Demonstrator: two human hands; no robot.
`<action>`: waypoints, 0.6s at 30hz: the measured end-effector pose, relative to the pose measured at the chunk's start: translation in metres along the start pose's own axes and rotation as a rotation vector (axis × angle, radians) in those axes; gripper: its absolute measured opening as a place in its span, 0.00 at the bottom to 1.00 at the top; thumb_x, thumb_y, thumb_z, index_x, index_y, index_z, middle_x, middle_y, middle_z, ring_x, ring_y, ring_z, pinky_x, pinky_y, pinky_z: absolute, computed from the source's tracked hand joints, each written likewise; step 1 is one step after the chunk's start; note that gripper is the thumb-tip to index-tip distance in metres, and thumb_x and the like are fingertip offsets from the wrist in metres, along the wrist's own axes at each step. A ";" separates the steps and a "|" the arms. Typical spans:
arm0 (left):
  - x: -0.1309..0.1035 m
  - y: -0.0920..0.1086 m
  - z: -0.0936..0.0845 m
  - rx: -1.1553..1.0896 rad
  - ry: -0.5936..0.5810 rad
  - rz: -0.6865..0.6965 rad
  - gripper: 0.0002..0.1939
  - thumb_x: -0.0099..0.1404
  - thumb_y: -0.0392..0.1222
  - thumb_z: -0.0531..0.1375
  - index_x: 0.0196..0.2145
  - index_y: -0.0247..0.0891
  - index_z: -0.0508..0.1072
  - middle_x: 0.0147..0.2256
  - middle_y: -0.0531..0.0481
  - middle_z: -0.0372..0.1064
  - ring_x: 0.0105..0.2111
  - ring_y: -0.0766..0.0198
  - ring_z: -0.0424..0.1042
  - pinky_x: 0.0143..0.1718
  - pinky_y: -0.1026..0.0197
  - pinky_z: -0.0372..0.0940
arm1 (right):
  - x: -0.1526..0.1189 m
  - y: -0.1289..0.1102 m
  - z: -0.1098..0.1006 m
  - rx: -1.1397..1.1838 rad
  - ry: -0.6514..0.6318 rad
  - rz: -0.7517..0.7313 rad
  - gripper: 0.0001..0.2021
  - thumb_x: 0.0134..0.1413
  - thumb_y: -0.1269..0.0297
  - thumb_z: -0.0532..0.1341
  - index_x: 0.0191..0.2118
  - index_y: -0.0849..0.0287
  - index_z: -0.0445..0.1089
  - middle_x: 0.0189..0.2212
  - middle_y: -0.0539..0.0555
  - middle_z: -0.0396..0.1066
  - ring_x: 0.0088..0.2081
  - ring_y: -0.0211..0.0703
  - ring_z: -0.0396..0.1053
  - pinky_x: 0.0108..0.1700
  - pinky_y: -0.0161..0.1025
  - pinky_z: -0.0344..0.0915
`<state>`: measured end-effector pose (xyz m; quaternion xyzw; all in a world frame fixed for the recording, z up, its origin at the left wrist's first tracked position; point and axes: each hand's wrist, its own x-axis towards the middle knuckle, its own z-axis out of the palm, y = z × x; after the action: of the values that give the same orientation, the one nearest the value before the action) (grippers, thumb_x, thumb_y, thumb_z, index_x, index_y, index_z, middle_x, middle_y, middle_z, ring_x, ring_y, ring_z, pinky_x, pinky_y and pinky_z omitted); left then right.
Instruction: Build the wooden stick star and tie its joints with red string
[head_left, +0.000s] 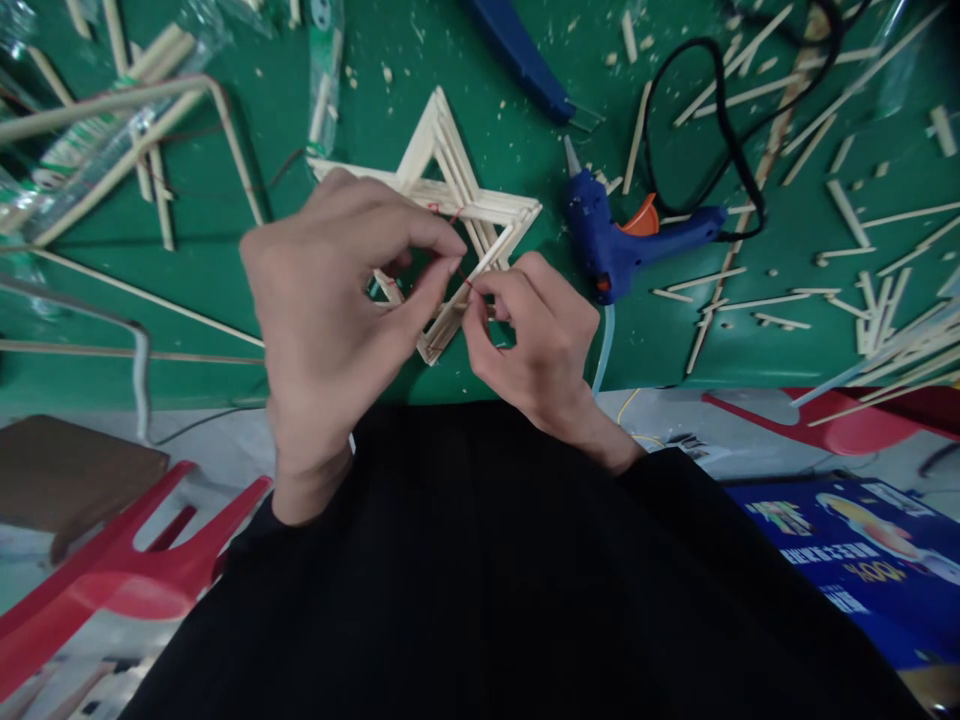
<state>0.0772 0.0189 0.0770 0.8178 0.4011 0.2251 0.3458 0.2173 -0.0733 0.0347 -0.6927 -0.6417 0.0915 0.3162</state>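
Note:
A star made of thin wooden sticks lies on the green table in front of me, partly covered by my hands. My left hand is over its left side, thumb and forefinger pinched on a red thread. On the lower right of the star, my right hand pinches the same thread between thumb and forefinger. The short piece of thread runs between the two pinches. More red thread is wound about a joint near the star's middle. The star's left and lower-left parts are hidden behind my left hand.
Right of the star lies a blue glue gun with an orange trigger, near a black cable. A blue-handled tool is above it. Loose sticks litter the right; plastic-wrapped sticks lie left. Red chairs stand below the edge.

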 end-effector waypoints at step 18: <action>0.003 0.010 0.013 -0.212 0.067 -0.140 0.16 0.70 0.39 0.53 0.49 0.61 0.69 0.43 0.50 0.72 0.40 0.53 0.75 0.36 0.47 0.75 | 0.002 0.001 -0.002 -0.023 -0.095 0.006 0.11 0.67 0.72 0.51 0.32 0.57 0.64 0.29 0.50 0.66 0.32 0.37 0.70 0.33 0.37 0.64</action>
<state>0.0927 0.0116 0.0761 0.7386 0.4425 0.2686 0.4319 0.2193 -0.0720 0.0367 -0.6930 -0.6550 0.1176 0.2773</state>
